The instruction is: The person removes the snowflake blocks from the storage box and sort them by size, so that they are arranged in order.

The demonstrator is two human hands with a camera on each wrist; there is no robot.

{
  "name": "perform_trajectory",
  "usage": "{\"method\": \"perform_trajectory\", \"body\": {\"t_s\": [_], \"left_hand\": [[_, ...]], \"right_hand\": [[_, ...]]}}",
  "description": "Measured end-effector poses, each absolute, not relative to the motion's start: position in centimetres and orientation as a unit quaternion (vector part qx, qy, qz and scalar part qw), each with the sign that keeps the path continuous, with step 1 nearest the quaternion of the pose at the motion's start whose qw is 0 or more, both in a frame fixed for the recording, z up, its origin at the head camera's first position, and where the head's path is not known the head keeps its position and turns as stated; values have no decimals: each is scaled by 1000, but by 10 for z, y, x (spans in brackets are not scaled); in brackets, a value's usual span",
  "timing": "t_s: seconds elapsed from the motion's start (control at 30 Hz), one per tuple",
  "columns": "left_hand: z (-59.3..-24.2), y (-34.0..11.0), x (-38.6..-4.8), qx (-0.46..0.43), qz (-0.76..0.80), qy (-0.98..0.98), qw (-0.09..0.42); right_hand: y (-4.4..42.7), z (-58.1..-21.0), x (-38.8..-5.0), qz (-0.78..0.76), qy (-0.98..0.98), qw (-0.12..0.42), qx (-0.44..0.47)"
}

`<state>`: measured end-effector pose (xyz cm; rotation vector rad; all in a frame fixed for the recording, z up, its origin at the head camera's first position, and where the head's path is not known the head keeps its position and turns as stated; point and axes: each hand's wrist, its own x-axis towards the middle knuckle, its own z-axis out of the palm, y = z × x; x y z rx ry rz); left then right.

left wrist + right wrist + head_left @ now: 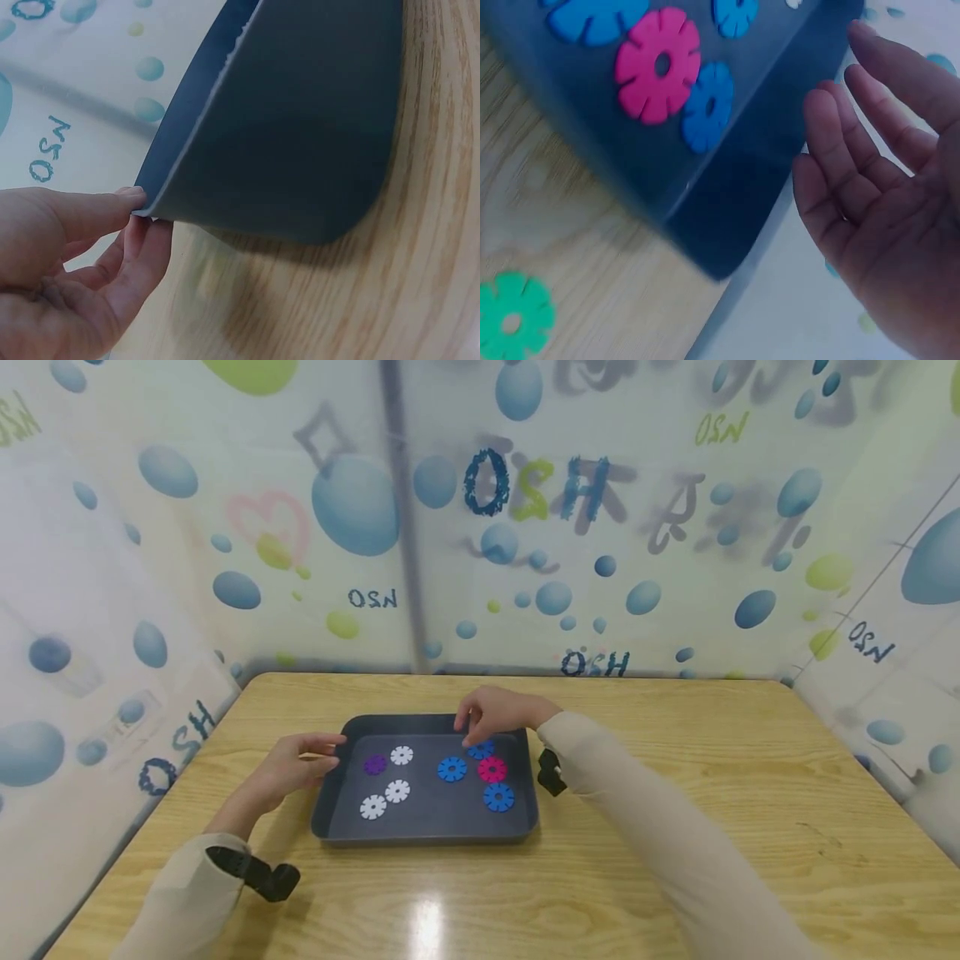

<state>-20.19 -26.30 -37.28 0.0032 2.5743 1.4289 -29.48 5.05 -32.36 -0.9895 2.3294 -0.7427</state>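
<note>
A dark grey tray (427, 827) lies on the table holding several notched plastic discs. At its left rim is my left hand (281, 767); in the left wrist view the thumb and fingers pinch the tray's edge. My right hand (495, 712) hovers over the far right part, fingers loosely bent and holding nothing. Beneath it sits a blue disc (482, 752), partly covered by the fingers in the head view, touching a pink disc (483, 770). Other blue discs (445, 769) lie nearby. On the left side are a purple disc (375, 765) and several white discs (366, 807).
In the right wrist view, a green disc (526, 298) lies on the wooden table (637, 893) outside the tray. A patterned curtain (465, 577) hangs behind the table's far edge. Each wrist bears a black camera strap.
</note>
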Motion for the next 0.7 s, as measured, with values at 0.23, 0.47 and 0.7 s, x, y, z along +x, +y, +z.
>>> {"method": "perform_trajectory", "body": {"t_s": [0.23, 0.47, 0.7], "left_hand": [[-373, -265, -202, 1, 490, 866, 97], [-374, -266, -203, 9, 493, 864, 98], [-374, -266, -203, 11, 490, 866, 98]], "right_hand": [[19, -333, -290, -196, 878, 253, -356], [4, -338, -283, -136, 885, 271, -354], [-3, -352, -283, -72, 901, 258, -341]]}}
